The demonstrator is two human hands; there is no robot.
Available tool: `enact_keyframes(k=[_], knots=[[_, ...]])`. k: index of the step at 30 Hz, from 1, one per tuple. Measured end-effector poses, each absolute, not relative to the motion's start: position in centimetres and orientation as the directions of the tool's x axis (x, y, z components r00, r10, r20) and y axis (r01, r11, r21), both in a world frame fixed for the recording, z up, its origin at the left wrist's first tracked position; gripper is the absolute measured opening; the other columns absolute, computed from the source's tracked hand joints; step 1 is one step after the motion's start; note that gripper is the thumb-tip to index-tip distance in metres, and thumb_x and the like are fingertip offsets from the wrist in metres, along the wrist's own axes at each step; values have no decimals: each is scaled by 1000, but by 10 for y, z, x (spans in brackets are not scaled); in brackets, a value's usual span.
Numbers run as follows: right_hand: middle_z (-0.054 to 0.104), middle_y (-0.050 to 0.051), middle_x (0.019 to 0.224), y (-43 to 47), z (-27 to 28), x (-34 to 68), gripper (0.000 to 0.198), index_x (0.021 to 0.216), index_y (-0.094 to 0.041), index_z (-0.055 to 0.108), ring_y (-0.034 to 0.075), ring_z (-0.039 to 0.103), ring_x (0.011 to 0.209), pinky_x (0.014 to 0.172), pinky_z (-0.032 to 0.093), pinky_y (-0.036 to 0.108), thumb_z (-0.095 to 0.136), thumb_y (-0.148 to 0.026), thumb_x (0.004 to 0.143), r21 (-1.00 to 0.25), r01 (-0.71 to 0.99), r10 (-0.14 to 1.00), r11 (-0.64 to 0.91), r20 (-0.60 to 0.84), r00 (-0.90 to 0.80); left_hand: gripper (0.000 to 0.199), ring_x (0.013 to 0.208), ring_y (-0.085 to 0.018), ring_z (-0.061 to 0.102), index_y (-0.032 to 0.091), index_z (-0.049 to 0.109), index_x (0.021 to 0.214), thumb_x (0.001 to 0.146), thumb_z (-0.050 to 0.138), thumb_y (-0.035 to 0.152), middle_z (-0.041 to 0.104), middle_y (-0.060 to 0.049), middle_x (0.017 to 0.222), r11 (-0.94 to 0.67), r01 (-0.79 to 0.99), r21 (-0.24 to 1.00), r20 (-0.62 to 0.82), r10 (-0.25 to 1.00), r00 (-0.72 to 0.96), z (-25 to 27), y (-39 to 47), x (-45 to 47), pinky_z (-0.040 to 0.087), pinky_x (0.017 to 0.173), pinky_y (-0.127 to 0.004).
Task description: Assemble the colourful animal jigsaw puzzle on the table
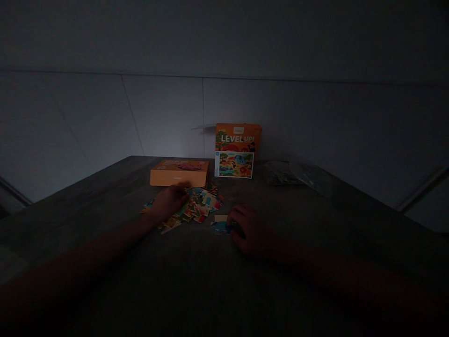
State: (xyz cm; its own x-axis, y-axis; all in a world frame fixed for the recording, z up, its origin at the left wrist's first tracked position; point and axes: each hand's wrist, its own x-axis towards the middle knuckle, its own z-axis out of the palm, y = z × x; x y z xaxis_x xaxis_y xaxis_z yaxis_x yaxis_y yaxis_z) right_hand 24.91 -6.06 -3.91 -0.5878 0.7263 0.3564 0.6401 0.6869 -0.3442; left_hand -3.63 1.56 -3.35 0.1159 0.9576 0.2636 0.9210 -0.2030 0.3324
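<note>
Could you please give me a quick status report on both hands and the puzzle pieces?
Left hand on loose puzzle pieces. Right hand touching separate piece. Grip unclear, dim. Orange boxes behind, apart.

The scene was very dim, almost night-dark; the only readable colour sat mid-frame, where the upright box (237, 150) caught faint light; my left hand (168, 202) and right hand (249, 229) showed as murky shapes; the corners sank into black; the wall lines bowed outward at the edges; fine detail dissolved into grainy softness.
</note>
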Motion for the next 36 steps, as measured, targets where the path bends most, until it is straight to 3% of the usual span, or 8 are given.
enact_keyframes(k=[4, 9, 15, 19, 23, 26, 32, 36], knots=[[58, 10, 101, -61, -39, 249, 21, 92, -15, 59, 24, 50, 96, 85, 42, 38, 59, -11, 72, -337, 642, 725, 688, 364, -585, 36, 102, -24, 68, 22, 68, 113, 88, 49, 40, 72, -5, 115, -266, 903, 338, 273, 946, 176, -36, 16, -35, 52, 85, -29], [58, 10, 100, -61, -37, 249, 20, 92, -15, 59, 24, 51, 95, 84, 43, 37, 59, -11, 72, -345, 643, 729, 684, 352, -587, 41, 91, -23, 70, 21, 65, 113, 88, 53, 50, 74, -7, 101, -261, 909, 324, 280, 945, 171, -39, 16, -34, 53, 76, -29], [58, 11, 101, -60, -41, 249, 20, 92, -15, 59, 24, 50, 97, 86, 43, 39, 59, -12, 72, -335, 643, 724, 689, 364, -586, 31, 82, -24, 70, 19, 66, 106, 87, 57, 42, 75, -7, 90, -207, 931, 299, 286, 951, 119, -34, 12, -32, 52, 71, -29], [58, 9, 101, -59, -42, 249, 20, 93, -16, 59, 23, 50, 97, 85, 42, 37, 59, -12, 73, -339, 633, 717, 696, 375, -588, 29, 92, -26, 69, 19, 64, 110, 88, 53, 34, 73, -10, 101, -193, 947, 258, 301, 947, 111, -34, 11, -31, 52, 78, -31], [58, 9, 100, -60, -41, 250, 20, 93, -16, 59, 23, 50, 96, 84, 43, 36, 60, -12, 73, -334, 639, 720, 693, 367, -588, 44, 113, -31, 60, 17, 56, 126, 84, 57, 30, 66, -14, 118, -194, 961, 198, 344, 932, 117, -37, 9, -31, 47, 95, -39], [58, 10, 101, -60, -39, 249, 21, 93, -16, 59, 24, 51, 97, 84, 43, 37, 60, -12, 73, -336, 641, 723, 690, 367, -586, 47, 115, -35, 56, 14, 57, 126, 82, 59, 32, 61, -18, 118, -181, 970, 162, 373, 922, 109, -37, 6, -30, 45, 98, -47], [58, 9, 99, -60, -39, 249, 19, 93, -16, 59, 23, 51, 94, 83, 43, 36, 59, -13, 74, -333, 641, 722, 691, 368, -587, 37, 107, -31, 59, 14, 66, 110, 78, 59, 32, 62, -15, 110, -165, 936, 311, 393, 919, 32, -34, 6, -30, 48, 93, -40], [58, 9, 100, -60, -41, 249, 19, 93, -16, 59, 23, 50, 95, 82, 43, 36, 59, -13, 73, -331, 637, 717, 696, 374, -589, 28, 77, -23, 68, 15, 70, 92, 81, 48, 31, 71, -8, 87, -103, 898, 427, 322, 946, -44, -33, 11, -36, 53, 68, -31]])
